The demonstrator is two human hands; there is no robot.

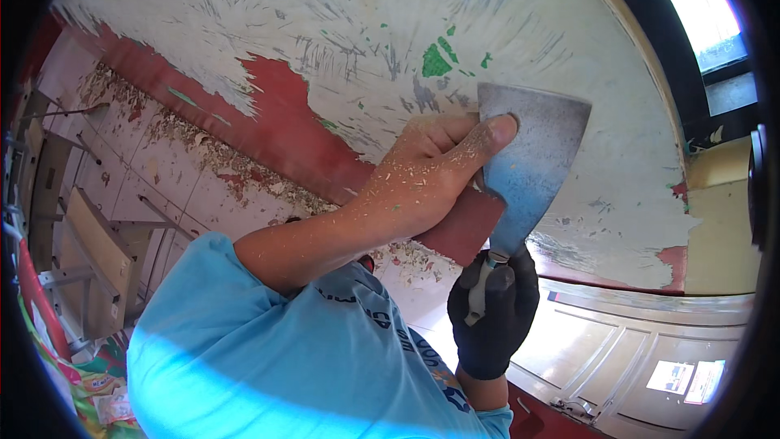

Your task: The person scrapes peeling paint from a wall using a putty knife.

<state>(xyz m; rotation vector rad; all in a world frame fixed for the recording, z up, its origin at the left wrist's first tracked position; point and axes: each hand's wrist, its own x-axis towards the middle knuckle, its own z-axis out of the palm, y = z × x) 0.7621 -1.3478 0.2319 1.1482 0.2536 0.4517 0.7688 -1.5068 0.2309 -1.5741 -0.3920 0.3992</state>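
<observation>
My bare left hand (435, 167), speckled with pale shavings, grips the left edge of a wide metal scraper (536, 146). Its thumb lies on the blade face, and the fingers curl partly out of sight behind. In a black glove, my right hand (496, 317) is wrapped round the scraper's handle (479, 293), below the blade. The blade points upward in front of the wall (390, 0), whose pale coating is scratched and patchy. Under my left hand shows a reddish-brown flat piece (463, 232) with straight edges; I cannot tell whether the hand holds it.
Flakes and dust (252, 179) lie along the tiled floor by the wall's red lower band (284, 106). Folding metal-legged furniture (97, 252) stands at the left. A pale panelled door (617, 358) is at the lower right, with a bright window (699, 0) at the upper right.
</observation>
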